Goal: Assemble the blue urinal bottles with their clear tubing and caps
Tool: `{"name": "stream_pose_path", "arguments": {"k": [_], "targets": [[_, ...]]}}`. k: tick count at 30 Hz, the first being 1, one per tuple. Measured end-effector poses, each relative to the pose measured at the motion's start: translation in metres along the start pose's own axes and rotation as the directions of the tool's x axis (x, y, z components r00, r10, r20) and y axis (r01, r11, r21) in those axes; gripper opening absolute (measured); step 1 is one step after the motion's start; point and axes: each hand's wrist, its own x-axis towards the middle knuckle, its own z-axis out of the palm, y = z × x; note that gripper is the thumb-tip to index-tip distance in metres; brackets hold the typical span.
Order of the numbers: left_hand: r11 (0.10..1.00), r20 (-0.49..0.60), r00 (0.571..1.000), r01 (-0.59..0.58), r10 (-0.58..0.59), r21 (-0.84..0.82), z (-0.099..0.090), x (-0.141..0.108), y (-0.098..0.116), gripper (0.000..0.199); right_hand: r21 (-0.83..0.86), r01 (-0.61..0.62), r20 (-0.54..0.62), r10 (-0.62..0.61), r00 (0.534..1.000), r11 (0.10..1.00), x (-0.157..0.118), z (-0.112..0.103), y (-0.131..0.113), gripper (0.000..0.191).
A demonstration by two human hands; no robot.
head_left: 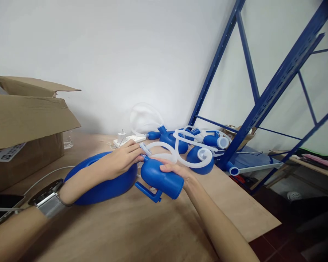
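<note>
My right hand [175, 169] is wrapped around a blue plastic urinal head [160, 176], a rounded cup with a wide mouth turned to the lower right. A blue hinged arm [149, 193] sticks out from its near side. My left hand [128, 156] closes its fingers around the end of a white corrugated hose [158, 144], right by the head's narrow nozzle [145, 158]. My fingers hide whether hose and nozzle are joined. Beneath my left forearm lies a large blue bottle [109, 185] on the wooden table [125, 233].
More blue bottles [171, 138] with white hoses lie further back, next to a white power strip [131, 139]. An open cardboard box [27, 120] stands at the left. Blue metal shelving [251, 123] rises beyond the table's right edge. A grey cable [43, 174] runs along the left.
</note>
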Motion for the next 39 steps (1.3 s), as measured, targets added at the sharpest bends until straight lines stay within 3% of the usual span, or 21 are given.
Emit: {"name": "stream_pose_path", "arguments": {"k": [6,9,11,15,18,22,25,28,31,33,35,39], "targets": [[0.985,0.133,0.986,0.119,-0.102,-0.128,-0.005,0.0,0.0,0.052,-0.14,0.0,-0.057,-0.008,0.998,0.99,0.0,0.005,-0.003,0.091],[0.98,0.155,0.981,0.139,-0.117,-0.142,-0.011,0.003,0.004,0.055,-0.304,0.056,-0.054,-0.076,0.996,0.951,-0.005,0.011,-0.011,0.092],[0.977,0.149,0.98,0.157,-0.135,-0.143,-0.015,0.004,0.006,0.056,-0.469,0.094,-0.049,-0.132,0.99,0.878,-0.011,0.018,-0.017,0.089],[0.986,0.106,0.988,0.124,-0.113,-0.109,-0.014,0.004,0.008,0.058,-0.826,0.105,-0.063,-0.276,0.959,0.553,-0.025,0.039,-0.021,0.08],[0.997,0.066,0.995,0.075,-0.073,-0.026,-0.007,0.003,0.006,0.058,-0.952,0.094,-0.027,-0.384,0.923,0.291,-0.032,0.052,-0.013,0.077],[0.995,0.093,0.992,0.083,-0.087,0.051,-0.001,0.002,0.004,0.057,-0.999,0.026,0.037,-0.505,0.862,-0.028,-0.037,0.059,0.005,0.071],[0.995,0.113,0.989,0.091,-0.096,0.049,-0.002,0.004,0.005,0.057,-0.963,-0.06,0.117,-0.607,0.786,-0.263,-0.037,0.059,0.017,0.065],[0.991,0.127,0.984,0.118,-0.125,0.061,-0.004,0.007,0.006,0.059,-0.91,-0.114,0.209,-0.68,0.702,-0.398,-0.035,0.057,0.028,0.062],[0.988,0.126,0.981,0.139,-0.146,0.062,-0.004,0.007,0.006,0.057,-0.896,-0.123,0.245,-0.706,0.665,-0.427,-0.035,0.054,0.034,0.061],[0.988,0.117,0.982,0.139,-0.146,0.064,-0.002,0.006,0.005,0.057,-0.921,-0.1,0.21,-0.699,0.684,-0.376,-0.038,0.055,0.034,0.063],[0.99,0.107,0.986,0.124,-0.131,0.074,-0.001,0.004,0.005,0.058,-0.967,-0.061,0.125,-0.668,0.734,-0.248,-0.041,0.057,0.028,0.065],[0.996,0.088,0.993,0.067,-0.072,0.06,0.001,0.003,0.007,0.059,-0.995,0.018,-0.039,-0.547,0.836,0.098,-0.047,0.062,0.001,0.07]]}}
